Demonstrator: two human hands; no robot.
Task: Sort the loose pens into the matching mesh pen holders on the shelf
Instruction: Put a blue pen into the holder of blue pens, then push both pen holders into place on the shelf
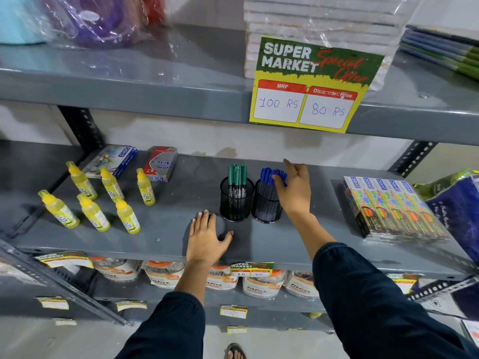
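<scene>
Two black mesh pen holders stand side by side in the middle of the grey shelf. The left holder contains several green pens. The right holder contains several blue pens. My right hand hovers at the right holder, fingers spread, thumb against the blue pen caps. My left hand lies flat and open on the shelf just in front and left of the green holder, holding nothing. No loose pens show on the shelf.
Several yellow glue bottles stand at the left, with two small boxes behind. Packs of colour pencils lie at the right. A price sign hangs from the upper shelf. Jars fill the shelf below.
</scene>
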